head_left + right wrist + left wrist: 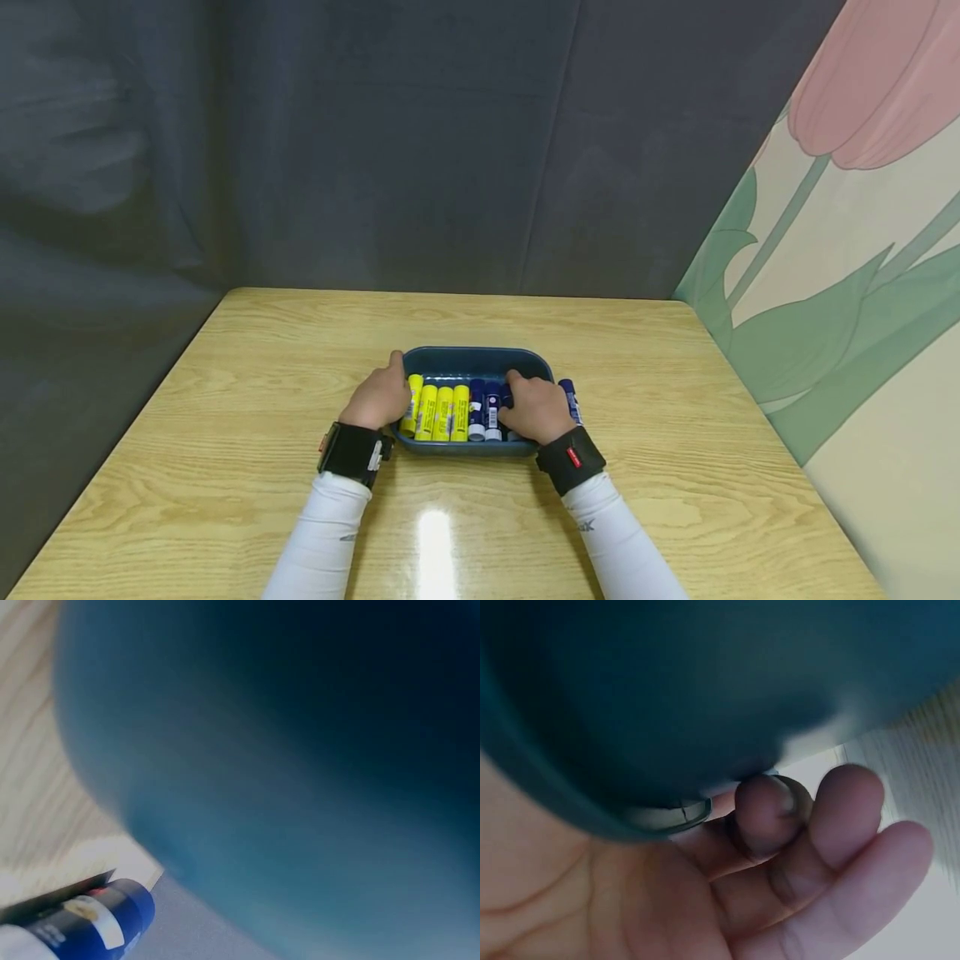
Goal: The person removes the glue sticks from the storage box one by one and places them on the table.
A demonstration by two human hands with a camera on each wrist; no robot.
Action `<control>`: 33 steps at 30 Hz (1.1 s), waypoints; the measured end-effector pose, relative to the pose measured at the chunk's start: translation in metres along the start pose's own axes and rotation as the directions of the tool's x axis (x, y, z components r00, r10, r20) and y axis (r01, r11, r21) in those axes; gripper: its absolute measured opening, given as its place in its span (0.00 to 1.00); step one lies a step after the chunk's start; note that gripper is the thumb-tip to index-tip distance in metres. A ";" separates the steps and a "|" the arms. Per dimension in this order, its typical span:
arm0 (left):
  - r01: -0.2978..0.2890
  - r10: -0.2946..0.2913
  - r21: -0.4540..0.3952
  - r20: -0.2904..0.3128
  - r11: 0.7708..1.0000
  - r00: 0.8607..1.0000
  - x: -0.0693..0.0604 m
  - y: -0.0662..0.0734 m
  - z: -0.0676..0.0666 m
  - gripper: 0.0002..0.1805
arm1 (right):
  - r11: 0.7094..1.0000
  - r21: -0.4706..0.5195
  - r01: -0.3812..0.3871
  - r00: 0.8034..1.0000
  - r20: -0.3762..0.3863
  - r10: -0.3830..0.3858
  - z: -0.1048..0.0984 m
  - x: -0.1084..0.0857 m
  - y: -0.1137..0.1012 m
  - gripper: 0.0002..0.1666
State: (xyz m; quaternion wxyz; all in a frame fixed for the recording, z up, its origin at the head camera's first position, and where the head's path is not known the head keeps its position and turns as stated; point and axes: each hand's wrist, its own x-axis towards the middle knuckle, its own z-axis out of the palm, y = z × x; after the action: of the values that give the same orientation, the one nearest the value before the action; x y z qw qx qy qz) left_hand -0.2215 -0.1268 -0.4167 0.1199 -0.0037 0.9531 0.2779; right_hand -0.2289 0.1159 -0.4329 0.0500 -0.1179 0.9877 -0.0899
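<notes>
A dark blue tray (465,448) holds several yellow tubes (443,414) on the left and dark blue tubes with white ends (492,412) beside them. My left hand (377,398) grips the tray's left end; in the left wrist view its fingers (847,810) curl by the outer wall of the tray (667,682). Reaching over the right end, my right hand (538,408) has thumb and index finger around a dark blue tube (506,392), mostly hidden. The right wrist view shows the tray's blurred wall (225,765), but no hand.
Another dark blue tube (571,401) lies outside the tray, just right of it and beyond my right hand; the right wrist view shows this tube (112,922) too. The wooden table (262,467) ends at a dark curtain (390,167), with a flower-patterned wall (862,275) at right.
</notes>
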 end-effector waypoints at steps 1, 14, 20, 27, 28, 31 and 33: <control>0.000 0.000 -0.001 0.001 1.000 1.000 0.000 0.000 0.000 0.29 | 1.000 0.000 -0.001 1.000 0.002 0.001 0.000 0.000 0.000 0.32; 0.020 -0.021 0.025 0.035 0.999 0.999 -0.003 0.000 -0.001 0.31 | 1.000 -0.001 -0.003 1.000 0.008 0.003 0.000 0.000 -0.001 0.33; 0.021 -0.022 0.022 0.036 1.000 0.999 -0.002 -0.001 0.000 0.32 | 1.000 -0.009 0.002 1.000 0.003 -0.002 0.001 0.000 -0.001 0.33; 0.028 -0.029 0.018 0.037 0.999 0.999 -0.002 -0.001 0.001 0.32 | 1.000 0.005 0.007 1.000 -0.009 -0.007 0.002 -0.002 0.000 0.34; 0.032 -0.032 0.016 0.038 0.999 0.999 -0.002 -0.001 0.001 0.32 | 1.000 0.005 0.008 1.000 -0.010 -0.008 0.002 -0.002 0.000 0.35; 0.036 -0.036 0.010 0.041 0.999 0.999 -0.002 -0.001 0.001 0.32 | 1.000 -0.001 0.010 1.000 -0.014 -0.010 0.002 -0.002 0.000 0.35; 0.038 -0.038 0.004 0.043 0.999 0.998 -0.002 -0.001 0.001 0.33 | 1.000 -0.005 0.012 1.000 -0.018 -0.012 0.002 -0.002 -0.001 0.35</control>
State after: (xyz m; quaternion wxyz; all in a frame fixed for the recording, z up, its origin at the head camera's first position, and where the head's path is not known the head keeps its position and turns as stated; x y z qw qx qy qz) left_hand -0.2196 -0.1274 -0.4176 0.1459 -0.0156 0.9504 0.2743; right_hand -0.2264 0.1154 -0.4346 0.0404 -0.1233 0.9875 -0.0891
